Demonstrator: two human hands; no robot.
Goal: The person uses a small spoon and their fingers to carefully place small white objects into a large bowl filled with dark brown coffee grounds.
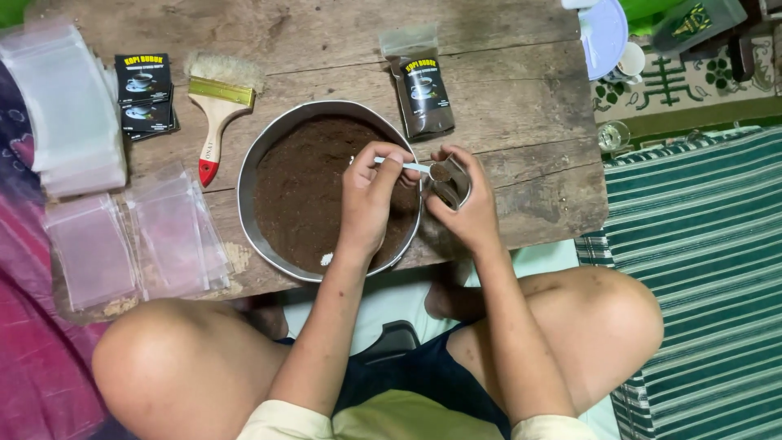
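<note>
- Two hands are working at the table's near edge: the left hand is pinching a small white spoon of brown powder.
- The right hand is gripping a small open pouch beside the round metal pan.
- One filled pouch is lying near the far edge, a brush toward the left edge.

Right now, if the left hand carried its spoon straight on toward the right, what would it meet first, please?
The left hand holds a spoon whose loaded tip points at the open small pouch in the right hand; it would probably meet the pouch mouth first.
</note>
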